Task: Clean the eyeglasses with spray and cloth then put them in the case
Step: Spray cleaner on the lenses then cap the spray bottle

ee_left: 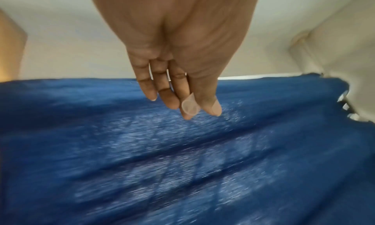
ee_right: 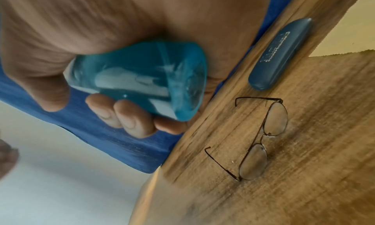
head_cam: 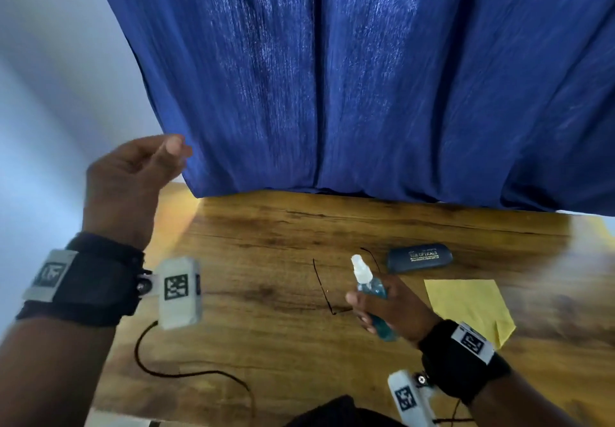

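My right hand [head_cam: 376, 307] grips a small blue spray bottle [head_cam: 371, 285] above the wooden table [head_cam: 266, 227]; its white nozzle points up and left with no cap on it. The right wrist view shows the bottle [ee_right: 142, 77] wrapped by the fingers [ee_right: 131, 117]. Wire-framed eyeglasses [ee_right: 276, 119] lie unfolded on the table just beyond that hand, with one temple [head_cam: 321, 287] visible from the head. A shut dark blue case [head_cam: 419, 257] lies behind them and a yellow cloth [head_cam: 466, 303] to the right. My left hand [ee_left: 194, 111] is raised at the left, pinching a small clear cap [ee_left: 189, 107].
A blue curtain [head_cam: 366, 77] hangs along the table's far edge. A black cable [head_cam: 186, 373] snakes over the near left part of the table. A pale wall [head_cam: 50, 94] is at the left.
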{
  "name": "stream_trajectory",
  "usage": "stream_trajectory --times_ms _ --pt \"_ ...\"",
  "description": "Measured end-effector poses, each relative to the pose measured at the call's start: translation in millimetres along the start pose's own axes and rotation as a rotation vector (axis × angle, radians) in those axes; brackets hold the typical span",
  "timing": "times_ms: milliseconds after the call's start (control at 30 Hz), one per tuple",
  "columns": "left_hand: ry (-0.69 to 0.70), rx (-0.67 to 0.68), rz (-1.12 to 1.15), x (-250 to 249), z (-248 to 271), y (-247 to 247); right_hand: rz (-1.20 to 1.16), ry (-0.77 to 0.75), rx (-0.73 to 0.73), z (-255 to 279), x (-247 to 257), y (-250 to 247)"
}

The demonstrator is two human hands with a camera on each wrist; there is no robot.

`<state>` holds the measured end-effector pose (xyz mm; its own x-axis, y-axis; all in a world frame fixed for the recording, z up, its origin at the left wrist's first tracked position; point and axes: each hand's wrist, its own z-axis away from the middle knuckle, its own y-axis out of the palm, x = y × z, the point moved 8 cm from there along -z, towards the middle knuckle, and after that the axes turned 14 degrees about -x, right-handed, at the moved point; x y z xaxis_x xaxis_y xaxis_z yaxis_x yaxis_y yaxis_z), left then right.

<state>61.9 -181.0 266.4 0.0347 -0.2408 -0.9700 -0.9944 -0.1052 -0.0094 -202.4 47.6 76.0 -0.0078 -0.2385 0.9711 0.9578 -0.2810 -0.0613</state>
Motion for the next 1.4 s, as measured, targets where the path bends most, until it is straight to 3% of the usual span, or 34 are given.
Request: stream_trajectory --times_ms 133,200,333,433,567,667,733,867,1100,1267,1400 --pt "-0.083 0.103 -0.303 87 31 18 -0.104 -0.026 -0.012 -2 9 5" --pt "-0.142 0.236 -0.412 148 60 29 -0.154 -0.026 -0.031 0 11 1" --pt "-0.085 0.419 -0.704 247 110 32 -0.202 -0.017 -0.036 7 14 -6" --pt "-0.047 0.507 -0.942 288 131 20 -0.272 0.024 -0.043 15 16 -13" --pt "0.008 0.563 -1.043 291 135 8 -0.49 0.099 -0.01 20 15 -19" --pt "0.024 0.503 -1.011 275 131 10 -0.784 0.158 -0.042 21 14 -32" --pt "0.071 0.47 -0.988 263 130 21 -0.877 0.156 -0.056 22 12 -44" --pt "0.167 0.516 -0.932 243 142 64 -1.007 0.092 0.064 29 20 -59" --pt "0.242 0.769 -0.87 228 203 148 -0.992 0.017 0.082 38 16 -89" --pt "0.25 0.951 -0.963 236 242 183 -0.765 0.109 -0.176 41 -2 -123" --pt "0.267 0.973 -1.014 238 255 201 -0.684 0.094 -0.23 47 -12 -143"
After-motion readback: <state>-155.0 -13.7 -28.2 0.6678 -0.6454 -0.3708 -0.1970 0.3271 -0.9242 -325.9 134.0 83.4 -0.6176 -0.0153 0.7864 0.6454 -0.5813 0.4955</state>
